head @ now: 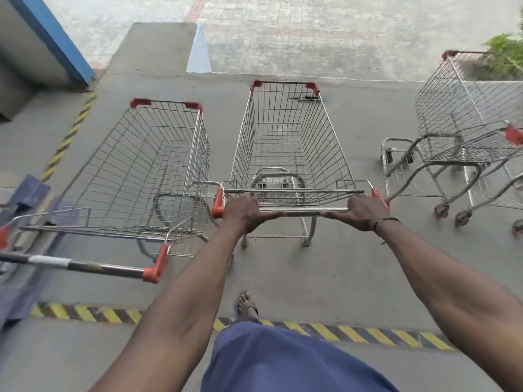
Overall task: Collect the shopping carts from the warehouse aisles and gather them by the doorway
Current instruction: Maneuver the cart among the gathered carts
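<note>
A wire shopping cart (288, 142) with red corner caps stands straight ahead of me on the concrete floor. My left hand (243, 215) grips the left end of its metal handle bar, and my right hand (365, 212) grips the right end. A second empty cart (141, 171) stands close beside it on the left, its handle (85, 265) pointing toward me. At the right, two more carts (464, 131) stand nested together, turned sideways.
Yellow-and-black hazard tape (368, 333) crosses the floor at my feet, and another strip (68, 137) runs along the left. A blue-edged wall (48, 38) rises at far left. Ahead, the concrete floor gives way to paved ground (311, 32). A green plant (506, 52) shows at the right edge.
</note>
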Action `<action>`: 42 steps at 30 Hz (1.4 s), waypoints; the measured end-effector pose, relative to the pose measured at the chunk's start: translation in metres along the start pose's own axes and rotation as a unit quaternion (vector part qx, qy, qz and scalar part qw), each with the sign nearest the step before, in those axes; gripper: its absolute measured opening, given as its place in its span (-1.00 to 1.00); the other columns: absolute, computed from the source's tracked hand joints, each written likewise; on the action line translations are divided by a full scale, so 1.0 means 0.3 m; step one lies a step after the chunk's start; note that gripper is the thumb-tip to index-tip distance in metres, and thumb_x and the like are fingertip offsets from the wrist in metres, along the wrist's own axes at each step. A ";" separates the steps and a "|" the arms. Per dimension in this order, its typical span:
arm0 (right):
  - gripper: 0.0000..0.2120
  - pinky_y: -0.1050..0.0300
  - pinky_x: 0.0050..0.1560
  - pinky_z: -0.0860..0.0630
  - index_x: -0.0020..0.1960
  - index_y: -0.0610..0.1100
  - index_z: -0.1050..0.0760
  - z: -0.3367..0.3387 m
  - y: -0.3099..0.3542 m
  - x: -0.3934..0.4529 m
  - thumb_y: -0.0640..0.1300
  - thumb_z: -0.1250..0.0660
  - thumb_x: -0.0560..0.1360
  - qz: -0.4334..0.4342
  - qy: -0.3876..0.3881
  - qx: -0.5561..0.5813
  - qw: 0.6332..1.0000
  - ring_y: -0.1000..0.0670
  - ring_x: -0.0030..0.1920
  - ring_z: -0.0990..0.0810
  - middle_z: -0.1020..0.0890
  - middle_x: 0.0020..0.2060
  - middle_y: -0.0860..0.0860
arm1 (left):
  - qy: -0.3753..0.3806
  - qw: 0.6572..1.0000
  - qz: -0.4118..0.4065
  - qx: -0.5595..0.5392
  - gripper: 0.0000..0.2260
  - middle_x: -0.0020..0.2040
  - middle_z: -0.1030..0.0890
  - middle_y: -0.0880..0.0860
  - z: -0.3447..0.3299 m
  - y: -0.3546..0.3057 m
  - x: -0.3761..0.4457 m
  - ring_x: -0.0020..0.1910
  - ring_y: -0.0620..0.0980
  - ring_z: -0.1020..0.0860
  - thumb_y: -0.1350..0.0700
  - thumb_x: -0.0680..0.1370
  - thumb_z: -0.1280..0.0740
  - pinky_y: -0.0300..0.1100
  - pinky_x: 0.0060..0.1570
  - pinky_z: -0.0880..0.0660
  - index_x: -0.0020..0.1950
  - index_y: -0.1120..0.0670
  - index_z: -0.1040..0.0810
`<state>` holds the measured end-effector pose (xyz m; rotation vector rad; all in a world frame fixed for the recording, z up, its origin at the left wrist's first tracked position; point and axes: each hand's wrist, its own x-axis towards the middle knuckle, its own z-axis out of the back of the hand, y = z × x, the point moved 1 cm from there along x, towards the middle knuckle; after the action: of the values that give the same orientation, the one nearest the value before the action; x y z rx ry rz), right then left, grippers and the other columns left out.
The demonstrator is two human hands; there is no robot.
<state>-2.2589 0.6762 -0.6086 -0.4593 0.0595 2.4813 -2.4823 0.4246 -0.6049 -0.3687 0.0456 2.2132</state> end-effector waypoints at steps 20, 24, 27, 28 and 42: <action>0.10 -0.29 0.64 -0.08 -0.45 -0.13 -0.52 -0.123 0.089 -0.364 0.85 0.25 0.23 -0.015 -0.044 0.005 0.999 0.05 -0.38 -0.51 -0.57 -0.47 0.01 | 0.004 0.999 -0.027 0.029 -0.12 -0.36 -0.51 0.03 -0.102 -0.025 -0.328 -0.32 0.07 -0.55 -0.74 0.35 0.05 -0.04 -0.18 -0.46 -0.35 0.07 -0.51; 0.07 -0.29 0.66 -0.07 -0.45 -0.11 -0.49 -0.142 0.151 -0.405 0.85 0.24 0.24 -0.016 -0.045 0.012 0.999 0.06 -0.40 -0.52 -0.57 -0.48 0.02 | 0.007 0.999 -0.031 0.021 -0.13 -0.37 -0.54 0.04 -0.113 0.033 -0.373 -0.33 0.06 -0.56 -0.74 0.35 0.03 -0.06 -0.22 -0.51 -0.37 0.07 -0.49; 0.04 -0.30 0.66 -0.08 -0.46 -0.09 -0.47 -0.155 0.190 -0.418 0.84 0.21 0.26 -0.014 -0.059 0.006 0.998 0.06 -0.42 -0.52 -0.57 -0.49 0.03 | -0.004 0.999 -0.027 0.020 -0.12 -0.38 -0.53 0.03 -0.120 0.071 -0.411 -0.35 0.05 -0.54 -0.75 0.34 0.04 -0.06 -0.25 -0.45 -0.38 0.07 -0.47; 0.03 -0.30 0.65 -0.09 -0.47 -0.08 -0.45 -0.159 0.200 -0.424 0.84 0.22 0.26 -0.011 -0.060 0.003 0.998 0.07 -0.42 -0.52 -0.56 -0.49 0.03 | -0.006 0.999 -0.027 0.021 -0.13 -0.38 -0.52 0.03 -0.125 0.080 -0.423 -0.35 0.06 -0.53 -0.75 0.34 0.04 -0.05 -0.22 -0.47 -0.39 0.07 -0.46; 0.02 -0.30 0.64 -0.14 -0.48 -0.07 -0.42 -0.181 0.301 -0.479 0.86 0.22 0.23 -0.009 -0.064 0.008 0.998 0.05 -0.41 -0.53 -0.57 -0.48 0.03 | 0.001 1.000 -0.025 0.016 -0.17 -0.38 -0.48 0.04 -0.130 0.161 -0.526 -0.38 0.05 -0.46 -0.70 0.40 -0.03 -0.06 -0.29 -0.37 -0.35 0.09 -0.48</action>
<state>-2.1856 0.5141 -0.6167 -0.2917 0.0229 2.4856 -2.4188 0.2675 -0.6027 -0.3497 0.0719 2.1596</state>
